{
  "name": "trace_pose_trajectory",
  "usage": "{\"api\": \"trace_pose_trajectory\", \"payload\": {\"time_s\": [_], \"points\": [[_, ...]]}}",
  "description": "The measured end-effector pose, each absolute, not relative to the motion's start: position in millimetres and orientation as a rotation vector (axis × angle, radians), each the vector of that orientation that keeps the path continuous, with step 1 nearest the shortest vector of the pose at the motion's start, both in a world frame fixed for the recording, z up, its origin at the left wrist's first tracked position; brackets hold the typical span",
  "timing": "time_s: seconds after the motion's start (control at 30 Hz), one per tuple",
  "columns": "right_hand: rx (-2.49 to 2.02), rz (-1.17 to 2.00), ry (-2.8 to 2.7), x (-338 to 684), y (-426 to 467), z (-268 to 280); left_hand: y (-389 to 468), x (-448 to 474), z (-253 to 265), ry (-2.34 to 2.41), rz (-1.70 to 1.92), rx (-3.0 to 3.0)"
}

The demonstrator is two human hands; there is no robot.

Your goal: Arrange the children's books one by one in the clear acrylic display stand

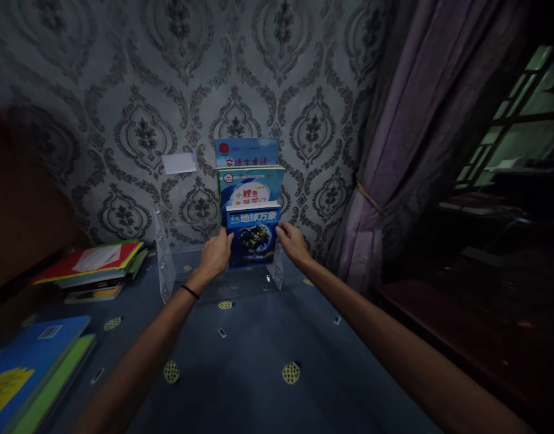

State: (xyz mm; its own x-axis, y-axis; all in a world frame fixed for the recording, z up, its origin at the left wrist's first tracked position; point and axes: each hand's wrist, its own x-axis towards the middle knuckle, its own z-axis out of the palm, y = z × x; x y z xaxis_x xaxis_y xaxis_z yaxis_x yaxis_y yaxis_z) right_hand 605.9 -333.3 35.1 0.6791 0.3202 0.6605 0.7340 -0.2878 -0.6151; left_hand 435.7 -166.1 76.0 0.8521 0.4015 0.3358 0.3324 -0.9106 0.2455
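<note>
As the head camera looks forward and down, both hands grip a dark blue book (253, 250) by its side edges: the left hand (216, 253) (a black band circles that wrist) on the left, the right hand (295, 244) on the right. The book stands upright at the right part of a clear rack (164, 259), in front of a light-blue book (274, 181) and a taller blue book (270, 150) at the back. The rack's left part shows wallpaper (147, 138) through it. The patterned tablecloth (240, 367) stretches between the forearms; book stacks (131, 254) line its left side, and a purple curtain (403, 114) hangs beyond the right hand.
</note>
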Motion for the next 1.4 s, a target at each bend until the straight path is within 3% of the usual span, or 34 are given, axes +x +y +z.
{"api": "trace_pose_trajectory", "payload": {"time_s": [1.4], "points": [[-1.81, -0.694, -0.702, 593, -325, 37, -169, 432, 93, 0.722, 0.607, 2.933]]}}
